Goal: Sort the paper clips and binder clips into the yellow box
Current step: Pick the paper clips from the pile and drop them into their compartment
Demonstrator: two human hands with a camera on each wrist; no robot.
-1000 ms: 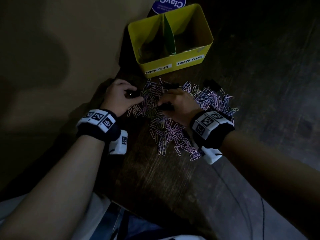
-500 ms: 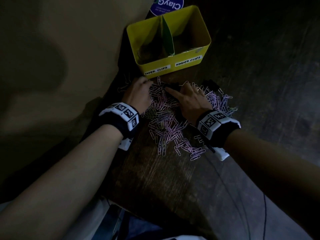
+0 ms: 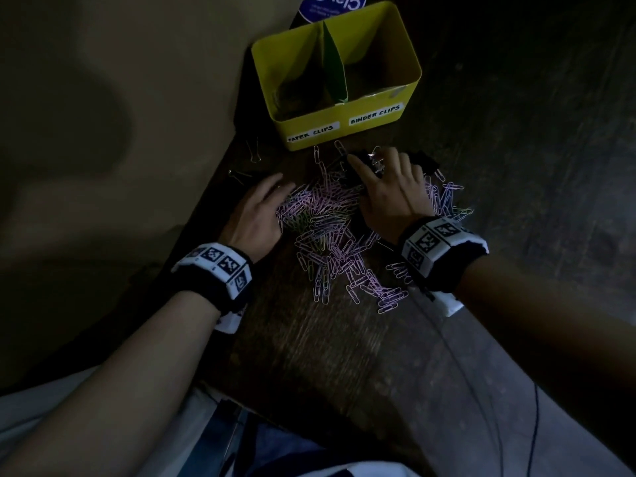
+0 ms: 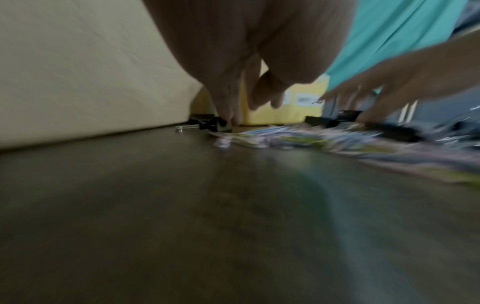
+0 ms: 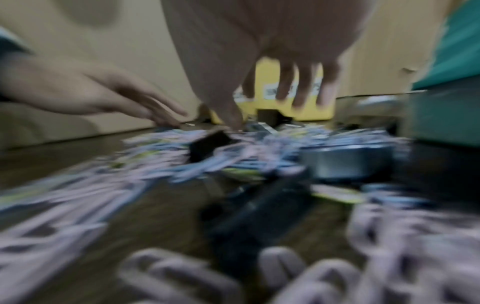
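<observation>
The yellow box [image 3: 344,122] stands at the far end of the dark counter [image 3: 327,356], hard against the beige wall [image 3: 103,132] on its left. The paper clips [image 3: 330,232] lie heaped just before it, black binder clips [image 3: 425,161] at the heap's far edge. The left hand [image 3: 256,215] rests flat with fingers straight at the heap's left edge. The right hand [image 3: 392,191] lies spread wide on the heap, holding nothing. Bare counter lies nearer the person.
</observation>
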